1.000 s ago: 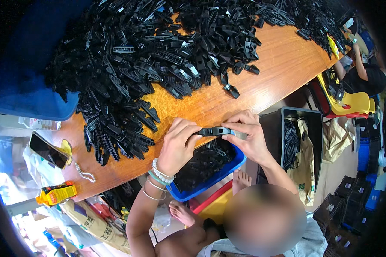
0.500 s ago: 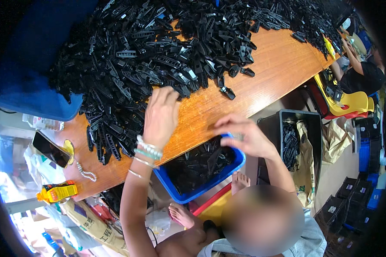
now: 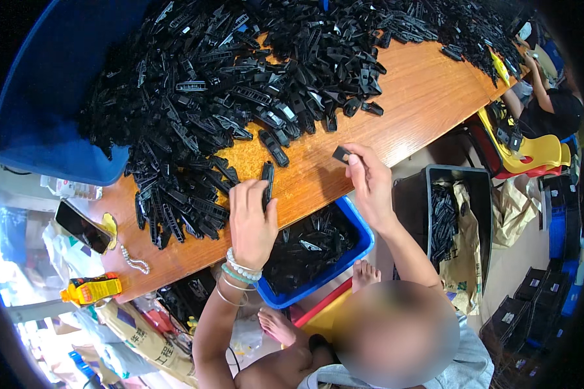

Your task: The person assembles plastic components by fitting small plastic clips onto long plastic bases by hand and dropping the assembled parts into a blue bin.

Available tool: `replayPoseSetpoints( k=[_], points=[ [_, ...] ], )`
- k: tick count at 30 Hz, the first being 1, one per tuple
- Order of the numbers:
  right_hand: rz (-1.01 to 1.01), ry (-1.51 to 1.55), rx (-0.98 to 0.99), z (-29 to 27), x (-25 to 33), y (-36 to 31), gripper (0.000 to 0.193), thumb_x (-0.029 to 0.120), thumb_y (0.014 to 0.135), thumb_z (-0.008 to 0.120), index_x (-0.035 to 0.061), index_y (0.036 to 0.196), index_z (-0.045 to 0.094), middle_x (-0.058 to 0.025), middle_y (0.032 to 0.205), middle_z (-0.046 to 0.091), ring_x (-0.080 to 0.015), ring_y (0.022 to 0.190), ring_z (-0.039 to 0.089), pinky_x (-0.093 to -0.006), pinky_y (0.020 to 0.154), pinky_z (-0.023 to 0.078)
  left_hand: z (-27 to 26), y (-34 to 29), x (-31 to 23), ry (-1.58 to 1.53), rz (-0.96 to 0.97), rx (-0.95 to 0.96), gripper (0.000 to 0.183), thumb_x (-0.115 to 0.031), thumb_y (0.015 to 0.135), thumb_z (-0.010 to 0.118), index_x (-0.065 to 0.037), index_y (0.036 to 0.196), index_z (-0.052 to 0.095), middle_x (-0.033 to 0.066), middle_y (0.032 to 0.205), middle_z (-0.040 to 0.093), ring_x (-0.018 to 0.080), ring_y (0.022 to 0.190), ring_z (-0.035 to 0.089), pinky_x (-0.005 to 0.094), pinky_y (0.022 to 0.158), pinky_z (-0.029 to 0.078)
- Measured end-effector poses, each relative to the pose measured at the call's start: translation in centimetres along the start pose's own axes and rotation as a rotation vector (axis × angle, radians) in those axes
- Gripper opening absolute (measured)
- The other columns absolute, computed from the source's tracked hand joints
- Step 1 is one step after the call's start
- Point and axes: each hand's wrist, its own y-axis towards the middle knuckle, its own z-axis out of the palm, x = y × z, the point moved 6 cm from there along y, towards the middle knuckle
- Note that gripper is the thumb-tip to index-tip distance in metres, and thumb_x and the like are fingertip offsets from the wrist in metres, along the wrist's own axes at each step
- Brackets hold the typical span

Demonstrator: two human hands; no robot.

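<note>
My left hand [image 3: 250, 217] is at the near edge of the wooden table, its fingers closed around a long, narrow black plastic part [image 3: 268, 180] that stands up past the fingertips. To the right, my right hand [image 3: 372, 188] pinches a small flat black plastic piece [image 3: 341, 154] between thumb and fingers, above the table edge. A large heap of black plastic parts [image 3: 194, 117] covers the far side. One elongated black part [image 3: 274, 149] lies at the heap's edge, just beyond my left hand. Below the table edge, a blue bin [image 3: 365, 249] holds more black parts.
The wooden table [image 3: 422, 84] runs off to the far right, where another person [image 3: 551, 117] sits by a yellow chair [image 3: 538, 146]. A dark crate [image 3: 483, 194] with black parts and paper stands right. A blue tub [image 3: 39, 136], phone [image 3: 81, 225] and orange-yellow bottle [image 3: 92, 288] are left.
My left hand has drawn back from the heap toward the table edge with a long black part. The right hand has risen and now pinches a small piece. A black part no longer lies right of the heap.
</note>
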Motion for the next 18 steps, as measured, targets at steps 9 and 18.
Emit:
replayPoseSetpoints(
  k=[9, 18],
  points=[
    [0.204, 0.28, 0.55, 3.5, -0.1, -1.3, 0.036, 0.005, 0.091, 0.064, 0.0016, 0.126, 0.062, -0.0055, 0.088, 0.064, -0.0156, 0.075, 0.057, -0.0291, 0.074, 0.049, -0.1, -0.9, 0.1, -0.207, -0.005, 0.137, 0.023, 0.005, 0.078, 0.066, 0.001, 0.101, 0.065, 0.0165, 0.098, 0.06, 0.0351, 0.092, 0.057, 0.0409, 0.081, 0.048],
    [-0.213, -0.156, 0.588, 3.7, 0.5, -0.1, 0.026, 0.008, 0.08, 0.071, 0.0034, 0.106, 0.071, -0.0081, 0.088, 0.06, -0.0264, 0.091, 0.056, -0.0379, 0.085, 0.04, -0.5, -0.2, 0.8, -0.227, -0.05, 0.194, 0.024, 0.006, 0.073, 0.07, 0.005, 0.097, 0.07, 0.0142, 0.089, 0.061, 0.0319, 0.088, 0.057, 0.0386, 0.079, 0.048]
  ],
)
